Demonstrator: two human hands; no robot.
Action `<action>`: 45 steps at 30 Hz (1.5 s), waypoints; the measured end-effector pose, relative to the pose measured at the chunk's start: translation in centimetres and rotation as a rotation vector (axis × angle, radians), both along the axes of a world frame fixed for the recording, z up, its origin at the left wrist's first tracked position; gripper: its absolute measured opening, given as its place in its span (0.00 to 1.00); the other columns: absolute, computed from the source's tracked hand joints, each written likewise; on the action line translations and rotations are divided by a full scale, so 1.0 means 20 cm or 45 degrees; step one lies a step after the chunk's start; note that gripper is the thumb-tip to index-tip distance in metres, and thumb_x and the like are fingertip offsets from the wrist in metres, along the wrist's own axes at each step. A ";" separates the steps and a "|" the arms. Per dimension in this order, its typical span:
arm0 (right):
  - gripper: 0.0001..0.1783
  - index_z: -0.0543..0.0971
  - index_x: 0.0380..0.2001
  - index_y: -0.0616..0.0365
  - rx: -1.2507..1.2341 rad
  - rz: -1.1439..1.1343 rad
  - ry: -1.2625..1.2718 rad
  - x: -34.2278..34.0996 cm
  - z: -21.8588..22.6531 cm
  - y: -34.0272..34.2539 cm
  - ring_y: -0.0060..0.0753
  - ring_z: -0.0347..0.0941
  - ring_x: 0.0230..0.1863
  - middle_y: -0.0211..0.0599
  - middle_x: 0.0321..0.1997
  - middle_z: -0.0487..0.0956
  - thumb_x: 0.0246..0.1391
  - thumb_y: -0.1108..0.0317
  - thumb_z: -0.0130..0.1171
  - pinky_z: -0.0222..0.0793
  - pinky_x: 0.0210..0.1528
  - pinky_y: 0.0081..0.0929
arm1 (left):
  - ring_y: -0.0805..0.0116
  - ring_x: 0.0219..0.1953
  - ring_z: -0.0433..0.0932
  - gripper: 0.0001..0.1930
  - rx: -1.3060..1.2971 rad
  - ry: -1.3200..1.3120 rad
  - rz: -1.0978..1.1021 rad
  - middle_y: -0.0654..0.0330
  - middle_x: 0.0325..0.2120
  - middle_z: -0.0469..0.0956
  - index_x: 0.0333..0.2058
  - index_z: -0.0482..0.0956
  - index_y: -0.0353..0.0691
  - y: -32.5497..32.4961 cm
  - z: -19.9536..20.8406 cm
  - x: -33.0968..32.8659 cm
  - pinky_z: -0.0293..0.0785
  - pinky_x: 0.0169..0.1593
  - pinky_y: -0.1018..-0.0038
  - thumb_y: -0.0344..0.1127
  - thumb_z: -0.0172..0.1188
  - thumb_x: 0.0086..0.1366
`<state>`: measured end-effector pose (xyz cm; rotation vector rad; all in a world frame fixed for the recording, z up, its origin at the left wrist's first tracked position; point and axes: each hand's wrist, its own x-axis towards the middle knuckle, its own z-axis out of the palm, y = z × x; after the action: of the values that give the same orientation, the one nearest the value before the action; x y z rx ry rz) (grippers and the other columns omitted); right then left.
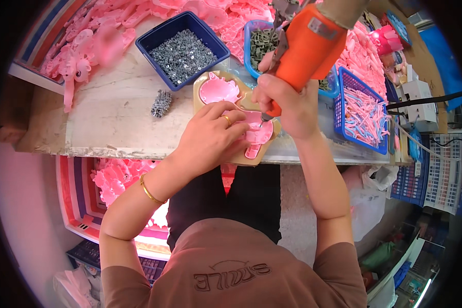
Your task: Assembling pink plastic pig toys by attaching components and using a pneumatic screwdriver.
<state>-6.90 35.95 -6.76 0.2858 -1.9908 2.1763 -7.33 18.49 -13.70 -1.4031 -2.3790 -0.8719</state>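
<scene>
An orange power screwdriver (pixel 313 43) is gripped in my right hand (pixel 291 100), its bit pointing down into a pink plastic toy shell (pixel 261 134). The bit's tip meets the shell near its right part. That shell lies in a tan shaped holder (pixel 200 84) at the table's front edge; its rounded upper part shows a hollow inside. My left hand (pixel 210 131) bends over the shell's middle, fingers close together and pressed on it beside the bit. Some of the left fingertips are hidden, so I cannot tell whether they also pinch something small.
A dark blue bin (pixel 148 42) of small screws stands left of the holder, with a bristly screw clump (pixel 160 104) nearby. Behind are a light blue tub (pixel 249 31) of dark clips and heaped pink parts (pixel 210 14). A blue basket (pixel 339 110) of pink and blue sticks stands right.
</scene>
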 end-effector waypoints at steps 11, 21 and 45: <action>0.08 0.69 0.35 0.63 0.066 -0.122 0.129 0.01 -0.08 -0.01 0.18 0.65 0.14 0.28 0.17 0.69 0.50 0.80 0.53 0.68 0.21 0.21 | 0.64 0.49 0.75 0.11 0.001 -0.001 0.023 0.65 0.37 0.80 0.33 0.82 0.41 0.01 -0.01 0.01 0.70 0.56 0.67 0.39 0.67 0.52; 0.14 0.70 0.42 0.63 -0.035 -0.101 0.111 0.02 -0.05 -0.03 0.17 0.68 0.17 0.31 0.26 0.73 0.52 0.79 0.60 0.65 0.19 0.17 | 0.63 0.50 0.75 0.11 -0.014 0.022 0.021 0.64 0.38 0.79 0.33 0.81 0.41 0.02 -0.01 0.02 0.71 0.56 0.66 0.39 0.67 0.53; 0.32 0.70 0.59 0.65 0.458 -0.198 0.644 -0.45 0.77 0.15 0.26 0.72 0.51 0.38 0.51 0.77 0.58 0.57 0.63 0.68 0.55 0.27 | 0.49 0.65 0.62 0.21 -0.118 -0.031 0.269 0.48 0.62 0.64 0.51 0.77 0.53 -0.09 -0.07 0.13 0.60 0.67 0.55 0.41 0.67 0.57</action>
<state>-15.84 38.92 8.61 0.6342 -2.0001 1.4554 -4.63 16.66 -15.13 -1.1497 -2.5577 -0.7366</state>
